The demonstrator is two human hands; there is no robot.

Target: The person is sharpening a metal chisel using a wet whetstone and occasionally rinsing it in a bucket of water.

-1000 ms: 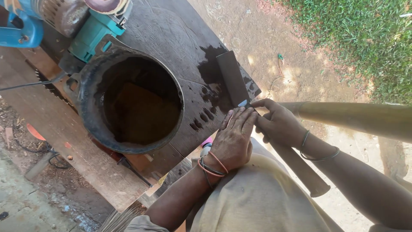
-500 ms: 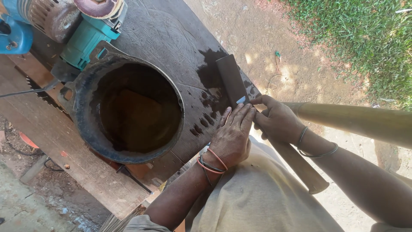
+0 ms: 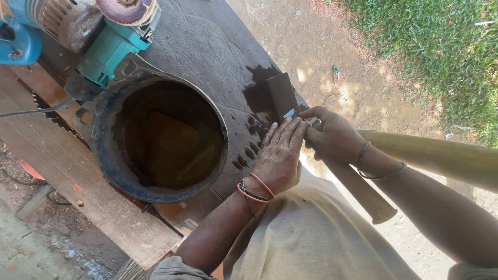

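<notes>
A dark rectangular sharpening stone (image 3: 281, 92) lies on the wet patch of the wooden bench (image 3: 207, 46). A small shiny blade (image 3: 289, 113) rests at its near end. My left hand (image 3: 280, 155), with orange bands on the wrist, lies flat with fingers together, pressing down on the blade. My right hand (image 3: 334, 137), with black bands on the wrist, is closed around the tool just behind the blade. The tool's wooden handle (image 3: 363, 193) runs back toward my body. Most of the blade is hidden under my fingers.
A large black bucket (image 3: 104, 155) holding brownish water stands left of my hands. A teal angle grinder (image 3: 109, 52) and a blue motor (image 3: 21, 36) sit at the back left. A toothed saw blade (image 3: 46, 111) pokes out by the bucket. Bare ground and grass (image 3: 441, 52) lie right.
Both hands stay on the tool at the stone's near end. The view has shifted a little, so the bucket and grinder sit slightly lower in the frame.
</notes>
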